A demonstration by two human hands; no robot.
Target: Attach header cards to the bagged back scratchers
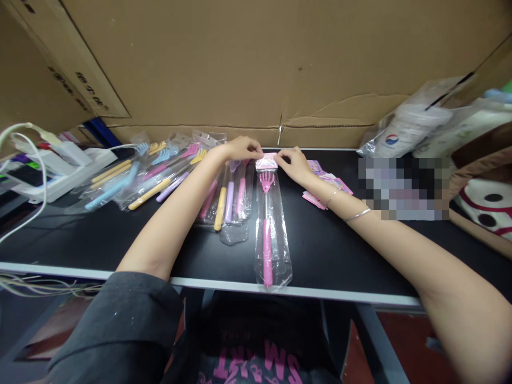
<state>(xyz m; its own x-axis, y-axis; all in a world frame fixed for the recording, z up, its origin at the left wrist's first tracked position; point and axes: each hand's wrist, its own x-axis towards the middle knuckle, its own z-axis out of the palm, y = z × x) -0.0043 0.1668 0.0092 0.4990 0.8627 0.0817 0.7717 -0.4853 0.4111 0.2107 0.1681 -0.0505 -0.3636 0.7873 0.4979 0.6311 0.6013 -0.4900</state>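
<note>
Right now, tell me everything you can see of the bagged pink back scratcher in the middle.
The pink back scratcher has a clawed head, a thin metallic-looking rod and a long, smooth pink handle. It lies in a clear, wrinkled bag on the black desk, handle toward the front edge. A pink card sits at the bag's top, its sides at the fingertips of the left hand and right hand.

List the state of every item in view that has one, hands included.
Pink back scratcher: inside a clear bag, lying handle toward the person.
Pink card: at the bag's top end; fastening unclear.
Left hand: pinching at the card's left side.
Right hand: pinching at its right side.
Other back scratchers: bagged, lying down.
Loose cards: spread out.
Pepsi cup: lidded, straw in.
</note>
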